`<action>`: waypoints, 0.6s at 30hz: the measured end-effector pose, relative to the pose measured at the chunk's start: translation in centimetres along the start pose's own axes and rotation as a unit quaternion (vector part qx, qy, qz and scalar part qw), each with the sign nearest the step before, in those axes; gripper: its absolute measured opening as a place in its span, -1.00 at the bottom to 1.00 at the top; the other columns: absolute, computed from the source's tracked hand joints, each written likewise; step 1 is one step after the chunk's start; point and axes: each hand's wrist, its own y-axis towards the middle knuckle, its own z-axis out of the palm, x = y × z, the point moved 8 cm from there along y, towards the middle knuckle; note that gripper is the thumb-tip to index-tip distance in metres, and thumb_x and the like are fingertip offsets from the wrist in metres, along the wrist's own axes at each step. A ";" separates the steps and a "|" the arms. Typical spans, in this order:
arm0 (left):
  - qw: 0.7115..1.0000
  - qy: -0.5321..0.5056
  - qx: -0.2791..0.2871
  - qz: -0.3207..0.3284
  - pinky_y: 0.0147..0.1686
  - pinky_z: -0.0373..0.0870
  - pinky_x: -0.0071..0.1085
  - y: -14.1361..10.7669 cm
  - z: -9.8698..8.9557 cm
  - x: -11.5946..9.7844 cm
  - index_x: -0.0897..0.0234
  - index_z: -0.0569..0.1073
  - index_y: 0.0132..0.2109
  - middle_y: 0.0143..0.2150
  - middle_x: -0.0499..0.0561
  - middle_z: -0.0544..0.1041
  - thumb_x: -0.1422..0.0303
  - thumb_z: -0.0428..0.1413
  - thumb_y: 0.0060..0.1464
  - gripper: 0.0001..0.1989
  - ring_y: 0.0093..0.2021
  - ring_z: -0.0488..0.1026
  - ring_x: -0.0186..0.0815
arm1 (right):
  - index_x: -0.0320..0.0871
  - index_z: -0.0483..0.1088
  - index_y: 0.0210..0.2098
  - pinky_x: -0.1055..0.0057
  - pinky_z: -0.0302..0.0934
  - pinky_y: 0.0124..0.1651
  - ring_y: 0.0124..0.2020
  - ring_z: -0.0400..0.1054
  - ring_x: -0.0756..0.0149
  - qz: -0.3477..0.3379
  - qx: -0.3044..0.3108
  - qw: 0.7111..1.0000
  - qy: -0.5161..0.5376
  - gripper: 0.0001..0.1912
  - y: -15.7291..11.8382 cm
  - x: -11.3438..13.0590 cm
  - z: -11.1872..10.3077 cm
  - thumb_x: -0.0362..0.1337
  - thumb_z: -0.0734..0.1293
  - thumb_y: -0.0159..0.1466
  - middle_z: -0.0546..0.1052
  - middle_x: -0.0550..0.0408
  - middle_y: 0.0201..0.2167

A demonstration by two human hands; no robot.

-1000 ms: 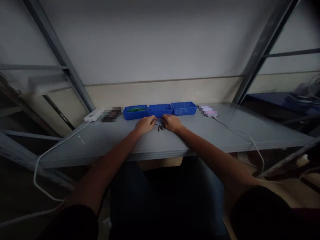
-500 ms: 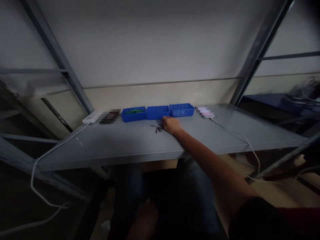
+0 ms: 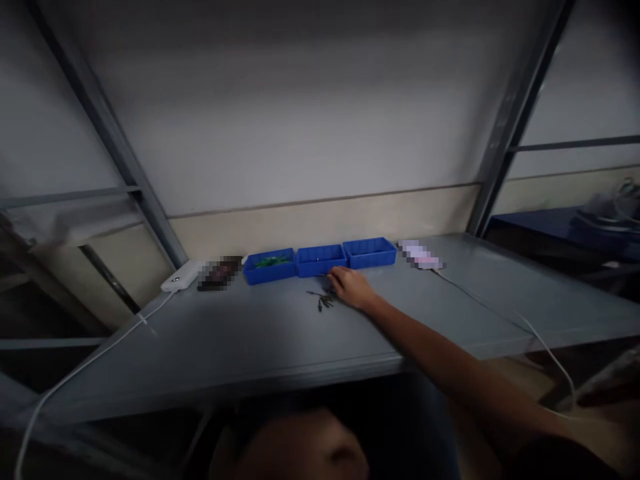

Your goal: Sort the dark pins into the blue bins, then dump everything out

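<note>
My right hand (image 3: 351, 287) rests on the grey table with its fingers curled, just to the right of a small pile of dark, thin, screw-like pieces (image 3: 326, 302). Its fingertips are pressed together near the pile; whatever lies between them is too small to make out. Directly behind the hand stands the middle blue bin (image 3: 321, 268). My left hand (image 3: 305, 447) is low in front of the table edge, over my lap, and smeared by motion, so its fingers cannot be read.
Left of the middle bin, another blue bin (image 3: 270, 274) holds green pieces; a third blue bin (image 3: 373, 259) stands at right. A blurred-out dark object (image 3: 220, 273) and a white device (image 3: 181, 276) with a cable lie left. A pixelated phone-like object (image 3: 421, 255) with a cable lies right.
The view has tilted up, so the table sits lower in the picture. My left hand has risen from my lap and come closer. The right hand stays by the pile.
</note>
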 end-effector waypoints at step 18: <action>0.835 0.258 -0.485 0.031 -0.27 0.27 -0.45 10.2 -21.9 11.0 0.30 0.38 -0.27 -0.36 0.02 0.48 0.37 -0.12 0.14 -0.80 -0.33 0.40 -0.34 | -0.11 0.28 -0.13 0.48 0.04 -0.25 -0.23 0.35 0.33 0.000 0.020 1.000 0.023 -0.64 3.5 1.4 1.7 -0.13 -0.04 0.33 0.49 0.04 -0.25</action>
